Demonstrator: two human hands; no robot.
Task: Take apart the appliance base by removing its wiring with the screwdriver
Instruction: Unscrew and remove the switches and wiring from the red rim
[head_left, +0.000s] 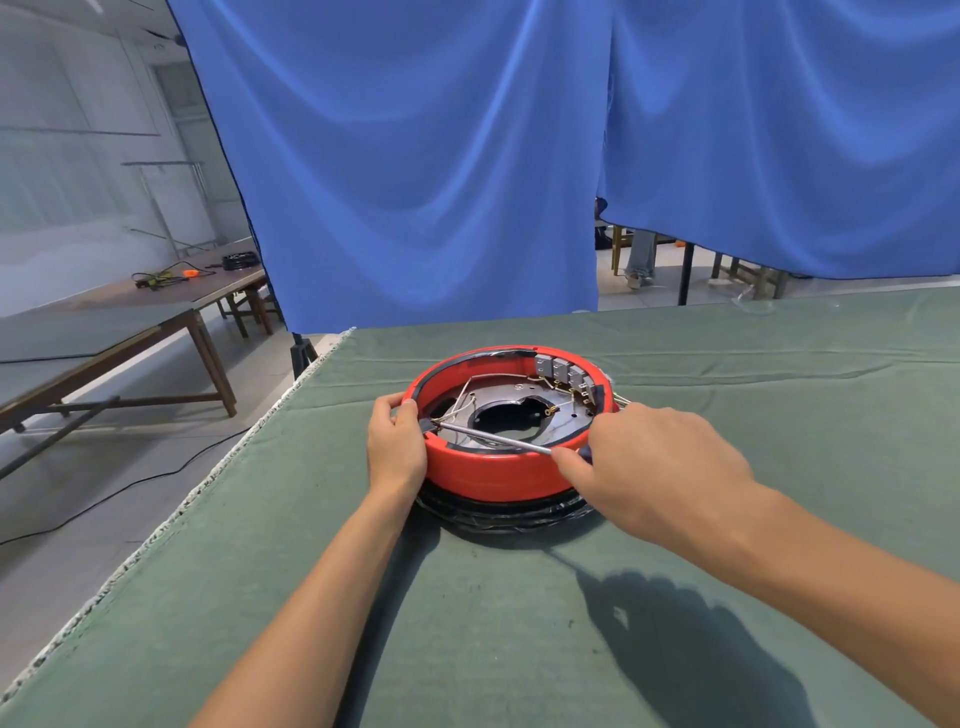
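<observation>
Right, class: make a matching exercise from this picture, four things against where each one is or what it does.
Things:
1. left hand
2. right hand
3. screwdriver
4. grey switch blocks

Places or states:
A. lies across the base's opening
B. grips the red rim
C. lined along the far inner wall
D. holds the tool's handle

Pairs: 1-B, 2-D, 3-A, 4-C

Appliance base (498, 475) red, black band below; screwdriver (493, 439) shaft silver; tablecloth (467, 623) green; curtain (415, 156) blue.
</observation>
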